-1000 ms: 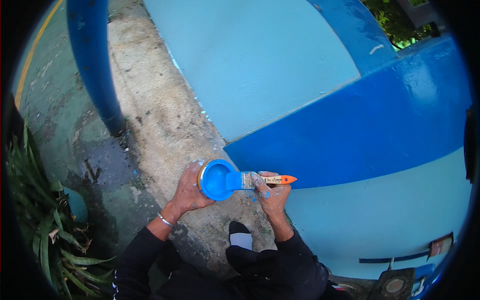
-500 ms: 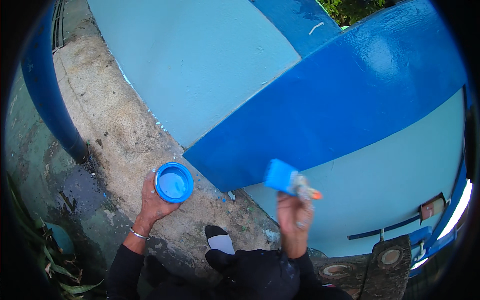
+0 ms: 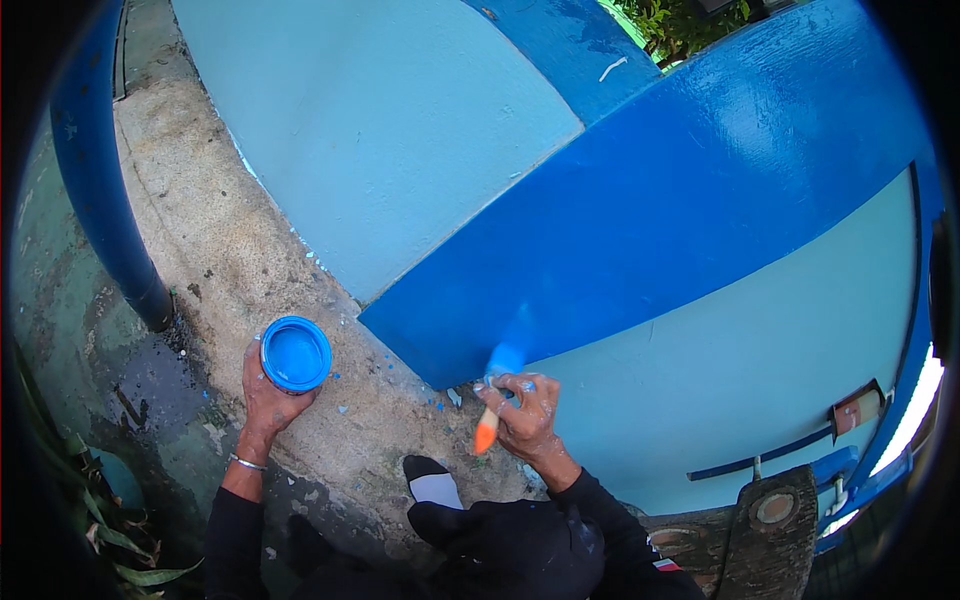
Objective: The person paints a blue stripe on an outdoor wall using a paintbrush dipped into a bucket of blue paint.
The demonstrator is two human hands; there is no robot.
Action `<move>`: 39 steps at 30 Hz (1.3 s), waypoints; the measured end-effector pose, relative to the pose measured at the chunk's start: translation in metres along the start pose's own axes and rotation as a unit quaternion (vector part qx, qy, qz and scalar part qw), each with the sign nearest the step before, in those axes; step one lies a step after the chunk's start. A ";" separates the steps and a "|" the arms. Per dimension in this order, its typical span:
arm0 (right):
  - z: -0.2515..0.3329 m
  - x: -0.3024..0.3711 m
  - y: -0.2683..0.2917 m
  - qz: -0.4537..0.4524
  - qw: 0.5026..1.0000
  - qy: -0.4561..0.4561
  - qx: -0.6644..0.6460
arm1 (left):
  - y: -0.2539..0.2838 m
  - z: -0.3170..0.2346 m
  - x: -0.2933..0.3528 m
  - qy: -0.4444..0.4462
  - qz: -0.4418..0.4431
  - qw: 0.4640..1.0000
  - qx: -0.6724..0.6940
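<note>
My left hand (image 3: 268,392) is closed around a round open tub of blue paint (image 3: 296,355), held upright over the concrete ledge. In my right hand (image 3: 530,412) is a paintbrush (image 3: 488,425) with a pale handle tipped in orange. Its blue-coated bristles meet the lower part of the dark blue band (image 3: 610,240) on the wall. A lighter blue streak shows just above the bristles. Beside that band lie a pale blue wall panel (image 3: 400,120) on the left and another pale panel (image 3: 680,370) on the right.
A blue pole (image 3: 105,180) rises at the left from the concrete ledge (image 3: 230,215). Leafy plants (image 3: 120,540) grow at lower left. To the lower right stands a dark wooden piece (image 3: 770,530) with round inlays. My foot in a black-and-white sock (image 3: 432,482) is below.
The brush has swung left and down from in front of the pale panel onto the dark blue band, its handle now pointing down. The tub has shifted slightly left.
</note>
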State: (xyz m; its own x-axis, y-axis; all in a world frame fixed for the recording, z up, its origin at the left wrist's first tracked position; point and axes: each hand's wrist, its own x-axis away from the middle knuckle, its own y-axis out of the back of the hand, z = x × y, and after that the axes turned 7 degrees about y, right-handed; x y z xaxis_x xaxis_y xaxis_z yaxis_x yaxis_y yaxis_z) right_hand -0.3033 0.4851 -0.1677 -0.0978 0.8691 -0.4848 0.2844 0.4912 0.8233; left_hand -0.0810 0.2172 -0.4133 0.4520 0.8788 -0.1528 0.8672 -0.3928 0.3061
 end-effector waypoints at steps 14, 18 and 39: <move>-0.057 -0.034 0.091 -0.142 0.971 0.039 0.187 | 0.010 0.020 0.001 0.035 0.005 0.999 -0.013; -0.007 0.012 0.023 0.020 0.999 0.000 0.047 | 0.004 0.023 -0.001 0.023 0.008 1.000 0.005; -0.028 -0.022 0.045 -0.026 0.998 0.063 0.009 | 0.013 0.014 -0.001 -0.002 0.020 1.000 -0.013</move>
State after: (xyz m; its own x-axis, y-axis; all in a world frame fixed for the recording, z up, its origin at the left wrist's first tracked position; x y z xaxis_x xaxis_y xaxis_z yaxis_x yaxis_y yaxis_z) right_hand -0.3147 0.4900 -0.1122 -0.2307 0.8440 -0.4843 0.2937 0.5349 0.7922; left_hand -0.0669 0.2077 -0.4227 0.4865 0.8619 -0.1433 0.8429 -0.4199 0.3365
